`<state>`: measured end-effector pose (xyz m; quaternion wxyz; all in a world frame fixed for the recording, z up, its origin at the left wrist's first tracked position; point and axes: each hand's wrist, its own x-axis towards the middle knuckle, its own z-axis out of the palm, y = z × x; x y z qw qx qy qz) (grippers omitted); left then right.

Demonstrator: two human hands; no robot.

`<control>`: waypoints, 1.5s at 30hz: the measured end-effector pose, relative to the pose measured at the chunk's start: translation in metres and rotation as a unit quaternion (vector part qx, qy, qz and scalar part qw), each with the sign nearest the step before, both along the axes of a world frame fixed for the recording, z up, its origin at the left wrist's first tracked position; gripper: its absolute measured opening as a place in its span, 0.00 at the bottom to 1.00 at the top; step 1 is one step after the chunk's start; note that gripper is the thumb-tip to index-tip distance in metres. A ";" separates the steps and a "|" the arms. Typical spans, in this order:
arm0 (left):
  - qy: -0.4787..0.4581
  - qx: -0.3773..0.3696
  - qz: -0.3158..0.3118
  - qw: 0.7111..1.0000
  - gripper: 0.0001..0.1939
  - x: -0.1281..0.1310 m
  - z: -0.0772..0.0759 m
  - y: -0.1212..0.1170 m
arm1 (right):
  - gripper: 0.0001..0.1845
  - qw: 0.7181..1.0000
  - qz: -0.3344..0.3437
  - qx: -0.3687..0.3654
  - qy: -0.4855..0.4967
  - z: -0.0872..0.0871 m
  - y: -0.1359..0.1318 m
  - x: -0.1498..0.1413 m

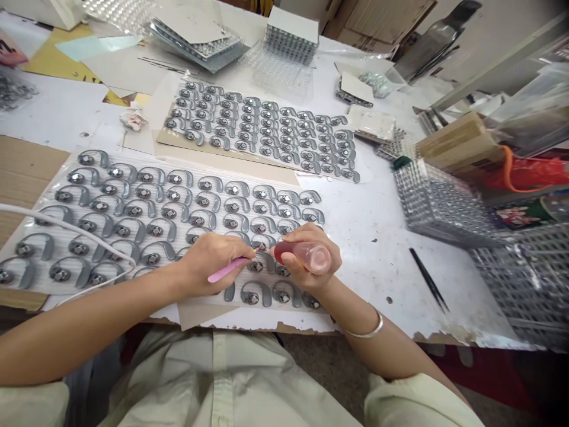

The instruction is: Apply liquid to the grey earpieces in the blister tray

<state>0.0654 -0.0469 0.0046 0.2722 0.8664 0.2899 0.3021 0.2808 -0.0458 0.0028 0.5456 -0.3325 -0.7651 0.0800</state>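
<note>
Close work at one hooked grey part in the lower rows on the white table (364, 207). The left hand (202, 261) grips a pink-handled tool (229, 270), its tip at the grey part (259, 245); the right hand (320, 252) grips a tilted bottle (306, 256) just beside it. The step in hand appears to be fine tip work; the next move calls for steady fingers, clear of neighbouring parts.

The left hand (213, 261) holds a pink tool (227, 270), the right hand (311, 258) a small bottle (306, 256), above curved grey parts (258, 293).
</note>
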 end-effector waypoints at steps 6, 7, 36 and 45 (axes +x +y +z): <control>-0.006 -0.032 0.007 0.999 0.10 0.000 0.000 0.002 | 0.08 1.000 0.003 -0.007 -0.001 0.001 -0.001 -0.002; -0.009 -0.036 0.009 0.999 0.09 0.000 0.000 0.002 | 0.08 1.000 0.005 -0.007 0.001 0.001 -0.001 -0.002; -0.034 -0.178 0.065 0.981 0.05 0.002 -0.001 0.008 | 0.08 0.999 0.006 -0.025 0.025 -0.005 0.001 -0.006; -0.028 -0.235 0.078 0.968 0.06 0.004 0.005 0.008 | 0.09 0.999 0.004 -0.028 0.022 -0.005 0.001 -0.006</control>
